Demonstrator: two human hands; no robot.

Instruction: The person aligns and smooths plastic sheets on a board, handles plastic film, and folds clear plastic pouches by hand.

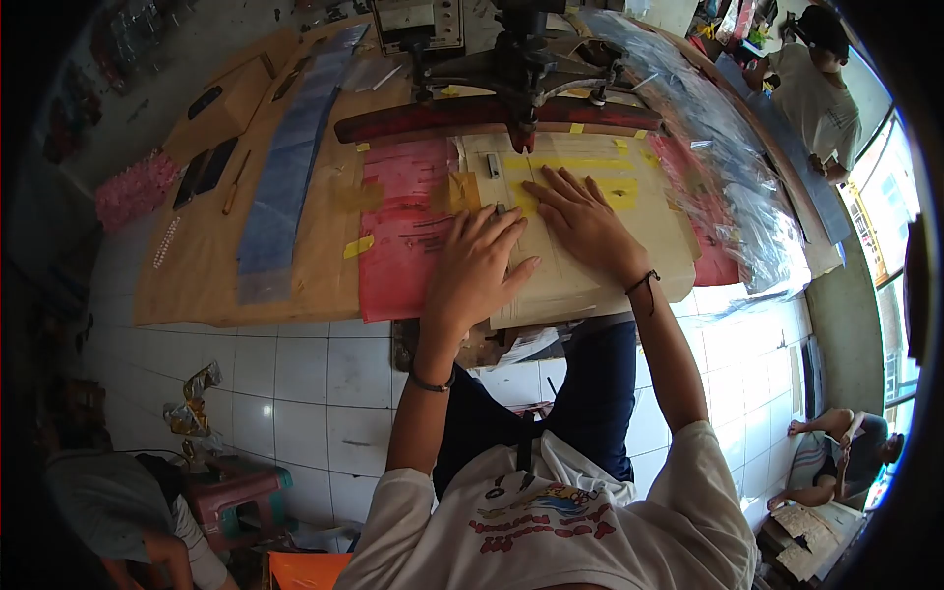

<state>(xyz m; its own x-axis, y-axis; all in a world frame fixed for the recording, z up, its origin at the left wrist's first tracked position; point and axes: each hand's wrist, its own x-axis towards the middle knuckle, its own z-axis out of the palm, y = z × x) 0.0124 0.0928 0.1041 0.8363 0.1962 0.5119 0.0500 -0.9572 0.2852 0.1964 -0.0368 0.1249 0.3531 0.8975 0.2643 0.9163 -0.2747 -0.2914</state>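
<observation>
My left hand (482, 258) lies with fingers spread across the border of a pink-red sheet (398, 221) and a beige sheet (551, 290). A small dark piece (501, 208) shows at its fingertips; whether the fingers touch it I cannot tell. Flat on the beige sheet, beside strips of yellow tape (621, 187), rests my right hand (588, 221), fingers stretched out. A small metal block (494, 165) sits just beyond my left fingertips. Above the sheets' far edge hangs a machine head (531, 64) with a long reddish bar (413, 120).
Blue film (300, 177), a thin handled tool (235, 182) and dark phone-like slabs (215, 164) lie on the brown worktop (197, 285) at left. Clear plastic sheeting (728, 187) covers the right side. Other people are at far right (816, 93), lower right (855, 452) and lower left (108, 501).
</observation>
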